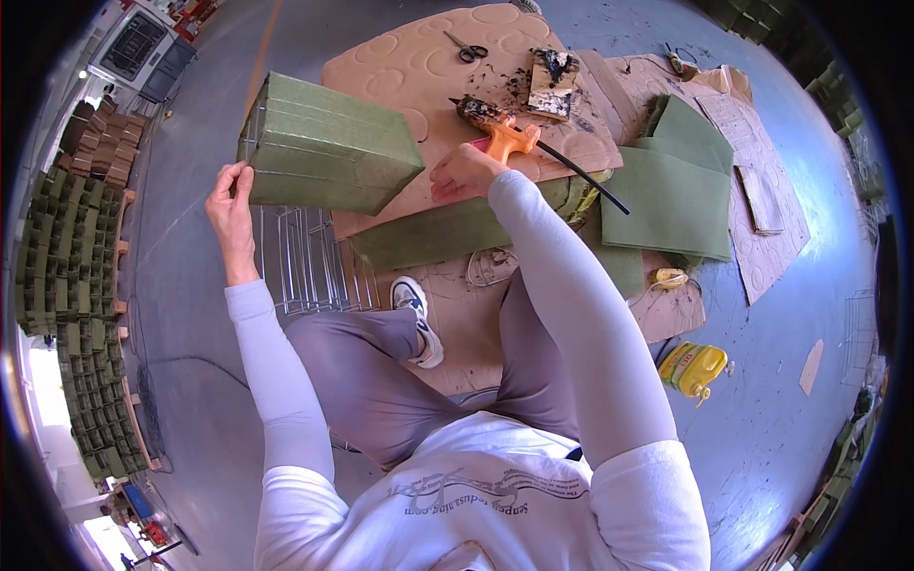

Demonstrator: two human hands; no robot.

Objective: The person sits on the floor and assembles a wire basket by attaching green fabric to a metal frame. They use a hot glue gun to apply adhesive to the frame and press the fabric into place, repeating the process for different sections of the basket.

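Note:
A green box (328, 143), wrapped in fabric-like sheet with thin wires along its sides, is tilted at the left of the cardboard-topped work surface. My left hand (230, 205) pinches its lower left edge between thumb and fingers. Close to the box's right end is my right hand (464, 174), its fingers smeared and partly hidden, so its grip is unclear. Just beyond that hand lies an orange glue gun (511, 141) with a blackened nozzle and a long black glue stick. Below the box, another long green piece (433, 233) lies in front of me.
Scissors (466, 48) and a black-smeared block (553, 84) lie on the cardboard (381, 71). Green sheets (666, 205) are piled at the right. A wire rack (305, 257) stands under the box. A yellow jug (692, 369) is on the floor; stacked green boxes (71, 257) line the left.

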